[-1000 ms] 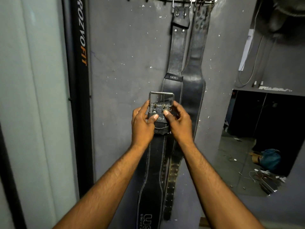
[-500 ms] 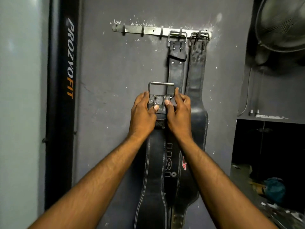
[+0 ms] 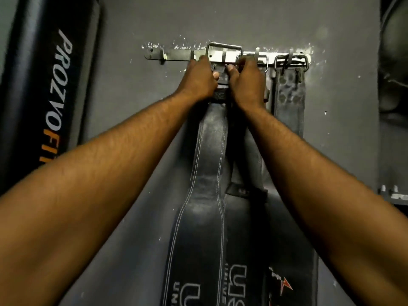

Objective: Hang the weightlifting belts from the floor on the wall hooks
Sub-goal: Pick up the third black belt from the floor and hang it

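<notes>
Black white-stitched leather weightlifting belt (image 3: 207, 173), gripped at its square steel buckle (image 3: 223, 51) by left hand (image 3: 198, 79) and right hand (image 3: 248, 81) against the wall-mounted metal hook rail (image 3: 176, 55), could drop if the frame misses a hook.

Dim light on a scuffed grey wall (image 3: 132, 102), white chips flecking it; a black padded column (image 3: 33, 85) lettered PROZVOFIT stands at left.

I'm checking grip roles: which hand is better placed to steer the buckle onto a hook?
Probably the left hand: its fingers reach the buckle frame beside the free hooks on the rack. The right hand grips lower.
</notes>
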`<state>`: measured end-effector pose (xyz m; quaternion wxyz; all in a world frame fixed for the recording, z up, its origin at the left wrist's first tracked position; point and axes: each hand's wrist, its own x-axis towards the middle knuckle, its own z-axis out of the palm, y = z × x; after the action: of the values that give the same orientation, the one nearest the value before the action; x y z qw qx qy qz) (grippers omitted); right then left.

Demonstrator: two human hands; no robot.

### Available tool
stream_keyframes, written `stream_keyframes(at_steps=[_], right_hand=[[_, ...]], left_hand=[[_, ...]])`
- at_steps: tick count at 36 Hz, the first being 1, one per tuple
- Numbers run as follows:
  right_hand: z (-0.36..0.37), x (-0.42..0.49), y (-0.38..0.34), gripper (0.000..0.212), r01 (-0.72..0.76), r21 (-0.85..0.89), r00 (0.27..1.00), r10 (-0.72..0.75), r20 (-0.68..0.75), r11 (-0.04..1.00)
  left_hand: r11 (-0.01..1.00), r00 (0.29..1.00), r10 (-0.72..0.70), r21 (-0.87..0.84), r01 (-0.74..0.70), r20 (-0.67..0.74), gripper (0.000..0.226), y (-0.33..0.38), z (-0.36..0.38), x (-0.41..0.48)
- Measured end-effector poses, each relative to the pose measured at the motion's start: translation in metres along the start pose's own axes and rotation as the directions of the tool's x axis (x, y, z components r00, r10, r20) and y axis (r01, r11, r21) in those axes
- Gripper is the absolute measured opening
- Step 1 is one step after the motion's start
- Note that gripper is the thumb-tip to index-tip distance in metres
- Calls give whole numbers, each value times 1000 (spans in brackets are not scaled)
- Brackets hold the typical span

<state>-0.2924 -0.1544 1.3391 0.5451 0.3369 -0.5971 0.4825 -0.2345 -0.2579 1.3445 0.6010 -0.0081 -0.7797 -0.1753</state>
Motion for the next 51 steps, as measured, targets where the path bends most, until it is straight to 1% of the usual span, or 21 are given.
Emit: stream_keyframes(at_steps=[4,6,12,15,18,20,22,24,27,30,32,34,36,38,40,43,46,47,48,51], right_hand=[[4,32,3,29,-35,-84,998,38,44,996],[7,44,3,28,-26,-125,998,33,59,992],[15,50,-4,25,-39,-235,993,64,102,971],[15,38,-2,27,25,-324,985,33,171,946],[11,20,-6,24,60,-373,977,21,211,926],[7,5,-11,26,50,-350,972,36,234,935],[5,-13,-14,34,49,-302,970,27,242,952],[7,-29,-12,51,53,-235,975,1,222,971],[2,-58,-9,61,49,-126,983,-26,183,991],[-5,-90,1,67,-6,-67,985,18,174,998],[-8,-111,7,63,-106,-24,980,109,168,994],[-14,-133,13,56,-223,-34,952,225,209,974],[-20,-155,18,48,-302,-60,908,306,285,952],[-24,-176,23,40,-330,-71,882,334,333,941],[-27,-194,23,38,-338,-84,867,345,358,937],[-29,-212,22,42,-338,-129,843,361,400,932],[-24,-226,25,37,-374,-165,818,408,405,913],[-22,-230,26,35,-392,-180,804,431,409,902],[-19,-234,27,35,-408,-193,793,451,410,892],[-16,-240,29,35,-431,-208,795,478,373,878]], left_hand=[[1000,1000,15,23,-16,19,34,1,7,33],[999,1000,24,32,-24,11,34,3,7,43],[1000,999,-23,-1,23,23,33,-3,7,52],[999,999,-30,-14,31,27,32,-14,13,40],[996,999,-49,-79,49,0,27,-22,18,25],[986,997,-72,-148,72,2,25,-25,19,17],[962,995,-97,-255,100,25,28,-27,19,3],[919,991,-117,-372,133,63,40,-30,18,-12],[887,985,-135,-429,170,112,61,-31,15,-47],[860,979,-132,-472,191,156,72,-39,16,-80],[825,964,-146,-510,243,222,71,-43,18,-103],[783,947,-164,-547,296,277,70,-48,21,-126],[762,934,-158,-562,322,321,66,-54,25,-149],[740,920,-134,-581,340,368,61,-65,33,-173],[717,901,-150,-583,382,407,57,-77,42,-197],[684,883,-212,-581,440,420,47,-87,45,-226],[613,852,-292,-598,516,435,37,-94,45,-238],[615,847,-319,-588,526,425,34,-94,44,-238],[638,851,-337,-567,521,402,30,-94,43,-238],[764,886,-337,-456,455,319,19,-85,42,-236]])
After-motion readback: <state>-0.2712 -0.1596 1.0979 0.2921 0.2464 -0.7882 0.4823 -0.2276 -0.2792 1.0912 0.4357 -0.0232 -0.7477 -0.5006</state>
